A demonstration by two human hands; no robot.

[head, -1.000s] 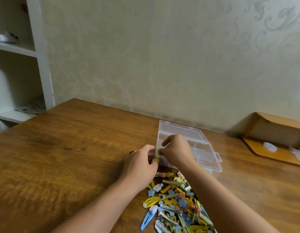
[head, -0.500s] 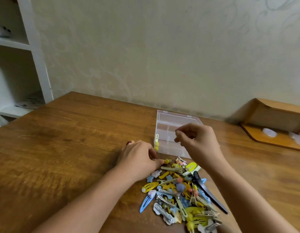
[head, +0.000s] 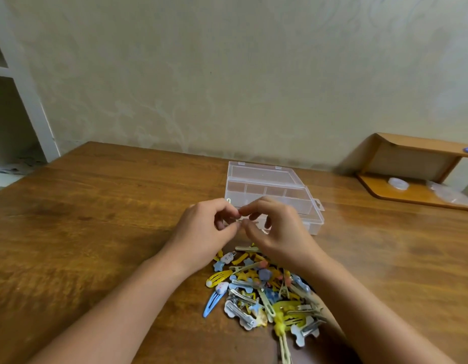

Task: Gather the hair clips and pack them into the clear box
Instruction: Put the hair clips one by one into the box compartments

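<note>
Fingers of left hand (head: 201,227) and right hand (head: 277,227) pinching together on small pale clip (head: 241,221) before clear plastic compartment box (head: 293,203); clip risking slipping back onto table (head: 96,232).

We have a single view, from a wide-angle camera worn on the person's head. It looks forward and down across the wooden table (head: 101,232) toward the papered wall (head: 253,74), close above both forearms, with straight edges bowing near the frame's borders.
</note>
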